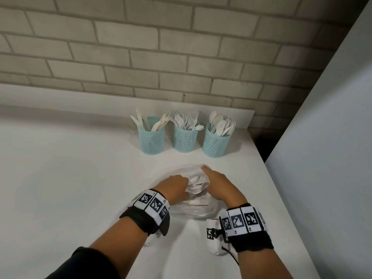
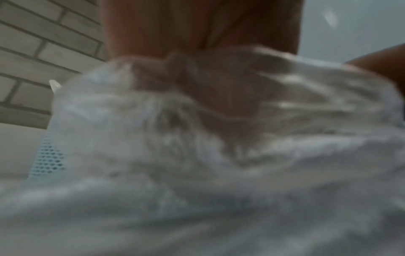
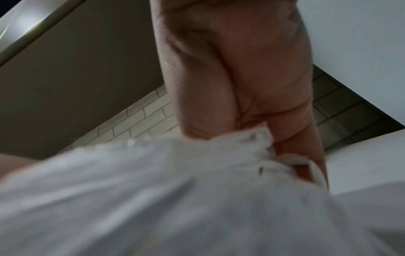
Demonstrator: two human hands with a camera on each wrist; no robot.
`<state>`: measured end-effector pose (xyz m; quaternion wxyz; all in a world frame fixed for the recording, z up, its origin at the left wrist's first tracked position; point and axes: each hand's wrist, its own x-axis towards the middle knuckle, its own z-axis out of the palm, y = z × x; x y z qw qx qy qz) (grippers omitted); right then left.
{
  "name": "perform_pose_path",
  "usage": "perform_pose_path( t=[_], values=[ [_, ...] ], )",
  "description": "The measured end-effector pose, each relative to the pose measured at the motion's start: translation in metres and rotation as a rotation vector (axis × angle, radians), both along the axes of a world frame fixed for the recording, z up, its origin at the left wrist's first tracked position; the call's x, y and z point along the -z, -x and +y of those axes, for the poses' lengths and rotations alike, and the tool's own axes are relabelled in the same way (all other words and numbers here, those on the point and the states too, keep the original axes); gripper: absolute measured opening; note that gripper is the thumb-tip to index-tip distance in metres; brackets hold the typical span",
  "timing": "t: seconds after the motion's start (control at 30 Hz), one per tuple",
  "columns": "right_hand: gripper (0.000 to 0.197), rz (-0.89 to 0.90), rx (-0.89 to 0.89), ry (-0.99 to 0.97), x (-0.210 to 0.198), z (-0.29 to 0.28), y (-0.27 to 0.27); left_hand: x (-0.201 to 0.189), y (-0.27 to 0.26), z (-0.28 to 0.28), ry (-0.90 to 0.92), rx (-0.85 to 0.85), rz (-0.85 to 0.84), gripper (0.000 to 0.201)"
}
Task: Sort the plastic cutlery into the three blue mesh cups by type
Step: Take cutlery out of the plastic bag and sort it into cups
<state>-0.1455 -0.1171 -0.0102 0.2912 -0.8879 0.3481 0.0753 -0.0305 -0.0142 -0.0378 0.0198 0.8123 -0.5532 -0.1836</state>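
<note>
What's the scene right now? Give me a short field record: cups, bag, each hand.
left cup: blue mesh, holds knives
middle cup: blue mesh, holds forks
right cup: blue mesh, holds spoons
cup row: upright, apart, near the brick wall
plastic bag: clear, on the white counter in front of the cups, white cutlery inside
left hand: grips the bag's left side at the opening
right hand: holds the bag's right edge, spreading the opening
sorting: cutlery remains in the bag
</note>
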Motion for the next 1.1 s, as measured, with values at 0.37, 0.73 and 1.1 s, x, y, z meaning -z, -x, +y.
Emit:
perform_pose_path(
  t=[0.37, 0.73, 1.1],
  values=[
    [0.067, -0.069, 0.048, -0.009, 0.006, -0.005, 0.002, -0.008, -0.009, 0.008, 0.105, -0.086, 0.208, 0.023],
    [0.075, -0.149, 0.003, 0.025, 0.005, -0.007, 0.003, -0.013, -0.023, 0.009, 0.283, -0.195, 0.432, 0.041],
    [0.070, -0.183, -0.029, 0.061, 0.014, -0.012, -0.002, -0.021, -0.026, 0.007, 0.479, -0.263, 0.855, 0.027]
  ],
)
